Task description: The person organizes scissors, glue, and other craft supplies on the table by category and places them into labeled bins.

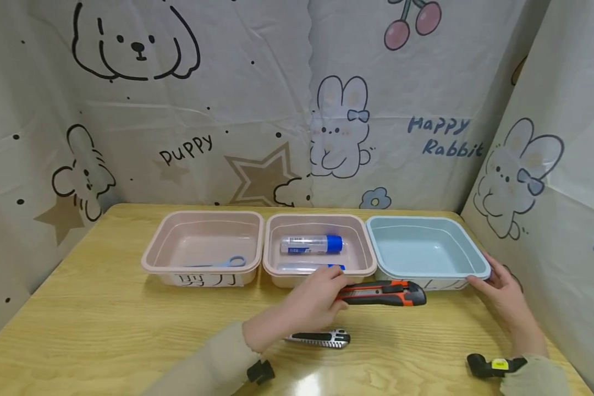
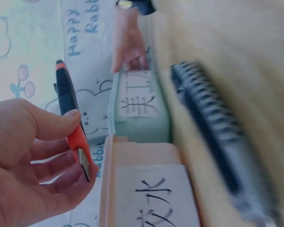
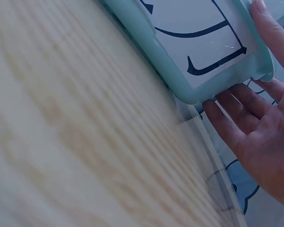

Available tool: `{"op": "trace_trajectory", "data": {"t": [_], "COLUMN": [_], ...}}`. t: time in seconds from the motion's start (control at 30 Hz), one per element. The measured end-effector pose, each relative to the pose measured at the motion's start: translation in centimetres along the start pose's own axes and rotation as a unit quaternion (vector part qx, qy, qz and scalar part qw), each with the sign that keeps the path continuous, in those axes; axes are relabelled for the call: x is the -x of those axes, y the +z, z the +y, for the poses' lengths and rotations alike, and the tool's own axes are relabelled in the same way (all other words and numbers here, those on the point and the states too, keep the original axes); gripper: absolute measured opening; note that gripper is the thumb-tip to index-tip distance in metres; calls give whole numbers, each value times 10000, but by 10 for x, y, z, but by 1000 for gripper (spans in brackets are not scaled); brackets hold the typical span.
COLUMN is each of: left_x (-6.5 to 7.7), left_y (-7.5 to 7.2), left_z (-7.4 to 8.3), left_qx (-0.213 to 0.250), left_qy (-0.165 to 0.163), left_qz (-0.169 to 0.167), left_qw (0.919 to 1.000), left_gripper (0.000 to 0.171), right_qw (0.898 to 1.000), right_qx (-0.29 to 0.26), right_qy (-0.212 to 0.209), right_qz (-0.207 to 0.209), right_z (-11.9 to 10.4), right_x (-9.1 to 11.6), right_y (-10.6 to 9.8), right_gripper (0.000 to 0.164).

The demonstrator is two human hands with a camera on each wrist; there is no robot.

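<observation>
My left hand grips a black and orange box cutter, held out over the table in front of the middle bin. Its metal tip shows at the end of the orange part in the left wrist view. My right hand holds the front right corner of a light blue bin, thumb at the rim and fingers along the side. In the right wrist view the fingertips meet the bin's lower edge. A second box cutter, grey and black, lies on the table below my left hand.
A pink bin at left has blue-handled scissors inside. The middle pink bin holds a blue-capped clear bottle and another blue-ended clear item. Labels mark the fronts. Printed cloth hangs behind the wooden table.
</observation>
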State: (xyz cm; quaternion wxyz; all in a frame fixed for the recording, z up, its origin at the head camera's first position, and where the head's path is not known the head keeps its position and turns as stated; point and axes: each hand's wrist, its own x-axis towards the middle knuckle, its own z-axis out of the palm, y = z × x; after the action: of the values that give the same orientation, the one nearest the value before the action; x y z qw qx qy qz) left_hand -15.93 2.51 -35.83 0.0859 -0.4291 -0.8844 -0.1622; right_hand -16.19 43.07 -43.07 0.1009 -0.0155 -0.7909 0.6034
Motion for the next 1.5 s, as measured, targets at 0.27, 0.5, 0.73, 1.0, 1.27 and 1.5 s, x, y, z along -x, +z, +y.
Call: {"op": "trace_trajectory", "data": {"t": [0.27, 0.5, 0.73, 1.0, 1.27, 1.5], "left_x": [-39, -68, -99, -119, -126, -135], "left_y": [2, 12, 23, 39, 47, 58], "left_z": [3, 6, 13, 21, 26, 32], "left_qx": [103, 227, 514, 1086, 1255, 560], "left_qy": [-290, -484, -654, -1167, -1372, -1352], "left_qz": [152, 107, 208, 315, 420, 294], "left_qw": [9994, 9985, 9963, 9867, 9817, 9888], "left_gripper": [36, 35, 36, 38, 34, 25], "right_qw": [9999, 9963, 9971, 9976, 9973, 9965], "right_qx": [55, -715, -556, -523, -696, -764], "right_qy": [-126, -448, -512, -440, -222, -330], "right_qz": [60, -153, -85, -95, -32, -31], "right_z": [1, 4, 6, 7, 5, 10], "right_x": [0, -3, -4, -4, -4, -4], "right_y": [1, 1, -1, 1, 2, 1], "right_gripper": [70, 69, 70, 71, 72, 71]}}
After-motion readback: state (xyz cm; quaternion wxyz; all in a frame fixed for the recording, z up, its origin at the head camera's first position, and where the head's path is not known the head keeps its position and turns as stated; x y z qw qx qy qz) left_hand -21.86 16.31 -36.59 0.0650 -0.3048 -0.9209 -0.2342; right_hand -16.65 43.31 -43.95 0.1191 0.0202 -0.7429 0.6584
